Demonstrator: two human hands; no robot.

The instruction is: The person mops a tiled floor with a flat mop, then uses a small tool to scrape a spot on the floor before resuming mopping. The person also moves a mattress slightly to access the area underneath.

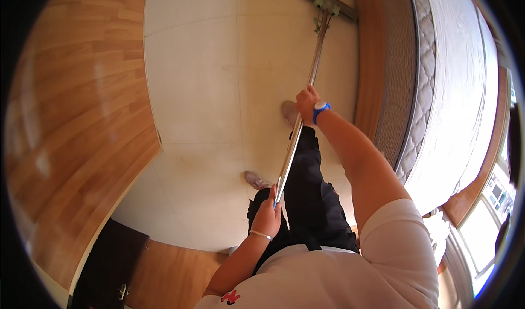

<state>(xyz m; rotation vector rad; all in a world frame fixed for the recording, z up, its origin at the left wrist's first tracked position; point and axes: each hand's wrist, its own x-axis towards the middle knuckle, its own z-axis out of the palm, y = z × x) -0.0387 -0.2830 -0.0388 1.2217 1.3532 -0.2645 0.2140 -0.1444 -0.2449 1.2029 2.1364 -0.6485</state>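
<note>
A mop (315, 62) with a long shiny metal pole slants across the middle of the view. Its wide, dark grey head (343, 9) has pale green fittings and rests on the floor at the far right, its right end close to the wooden bed base. Partway down the pole, my right hand (308, 105) is wrapped round it, a blue band on the wrist. Nearer my body, the fingers of my left hand (268, 216) close round the pole's upper end.
Pale tiled floor (191, 79) lies under my feet. At right stands a bed with a wooden base (371, 62) and plastic-covered mattress (459, 90). A wood-patterned surface (82, 101) bounds the left side. A dark panel with a metal handle (112, 260) is at lower left.
</note>
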